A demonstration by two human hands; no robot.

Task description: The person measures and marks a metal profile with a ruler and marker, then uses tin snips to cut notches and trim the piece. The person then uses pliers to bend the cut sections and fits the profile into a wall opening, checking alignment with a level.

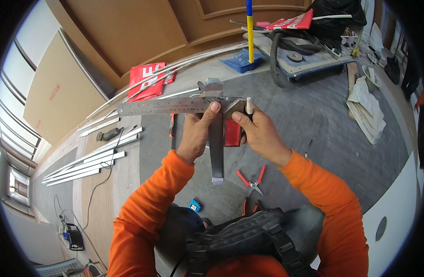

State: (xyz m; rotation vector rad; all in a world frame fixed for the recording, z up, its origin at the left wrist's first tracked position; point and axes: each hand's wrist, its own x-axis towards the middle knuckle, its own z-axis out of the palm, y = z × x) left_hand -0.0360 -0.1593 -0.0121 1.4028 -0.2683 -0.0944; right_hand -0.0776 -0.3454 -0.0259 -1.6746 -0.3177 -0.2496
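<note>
In front of me a steel ruler lies crosswise over a grey metal channel piece. My left hand is closed on the channel piece, its thumb pressed on the metal by the ruler's lower edge. My right hand grips the ruler's right end, and a white-tipped marker sticks up from its fingers. Beside that hand shows a red flat-faced object, partly hidden. On the floor below lie red-handled snips, another tool with orange-and-black handles and a blue tape measure.
Metal strips and a power tool with a cord lie at the left. Farther off are a red printed sheet, a blue dustpan and a loaded trolley. A pale cloth bundle lies at the right.
</note>
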